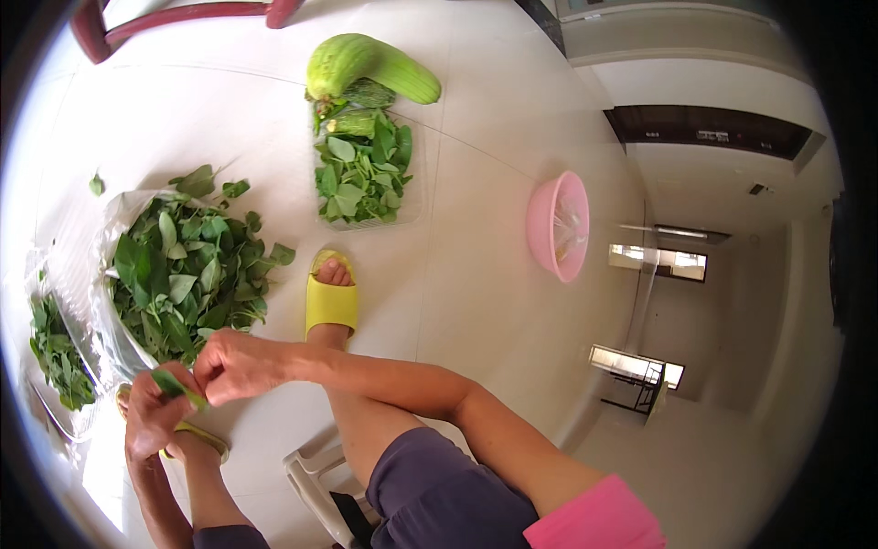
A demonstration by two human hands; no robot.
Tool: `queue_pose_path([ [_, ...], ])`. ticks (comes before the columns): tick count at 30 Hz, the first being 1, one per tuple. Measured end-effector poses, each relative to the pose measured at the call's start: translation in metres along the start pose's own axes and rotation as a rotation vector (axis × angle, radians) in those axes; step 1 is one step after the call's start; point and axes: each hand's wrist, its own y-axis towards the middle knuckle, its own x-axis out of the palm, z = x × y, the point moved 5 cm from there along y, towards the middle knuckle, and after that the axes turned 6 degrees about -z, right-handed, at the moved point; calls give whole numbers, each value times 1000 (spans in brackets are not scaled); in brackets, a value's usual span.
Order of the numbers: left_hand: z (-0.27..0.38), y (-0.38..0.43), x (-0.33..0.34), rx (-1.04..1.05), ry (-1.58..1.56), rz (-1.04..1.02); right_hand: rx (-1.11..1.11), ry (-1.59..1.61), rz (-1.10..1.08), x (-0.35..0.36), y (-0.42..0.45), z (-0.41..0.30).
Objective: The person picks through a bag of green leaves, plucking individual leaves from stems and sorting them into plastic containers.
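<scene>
My left hand (156,415) holds a green leaf (171,386) between thumb and fingers. Against it, the closed fingertips of my right hand (240,368) meet at the leaf's end; any stem between them is hidden. Just beyond both hands, a heap of leafy greens (185,267) spills out of a clear plastic bag (116,329) on the floor. Farther left lie more greens (58,353) in a clear plastic container (51,422). Ahead, picked leaves (363,175) fill much of a clear plastic tray (415,199).
A curved green gourd (370,65) lies behind the tray, with smaller green vegetables (353,122) beside it. To the right stands a pink basin (542,226) with plastic inside. Red wooden furniture legs (185,19) are at upper left. My yellow slippers (331,302) rest on the tiled floor (473,288).
</scene>
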Motion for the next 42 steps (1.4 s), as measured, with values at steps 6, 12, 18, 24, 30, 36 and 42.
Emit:
queue_pose_path([
  [6,-1,10,-4,-112,-47,-36,77,109,-67,-14,-27,22],
  [12,56,105,79,35,-63,-102,251,-132,227,-43,-68,94],
  [18,49,172,99,137,331,50,122,-234,274,-40,-49,78],
  [24,18,102,81,221,608,-245,43,-195,419,-47,-71,71],
  [30,15,33,44,262,708,-41,281,96,188,-24,-37,42],
  [36,10,-19,-41,147,520,389,27,-433,366,-39,10,0],
  [42,-27,-95,-166,-43,804,1269,-347,-1036,523,-39,58,-37],
])
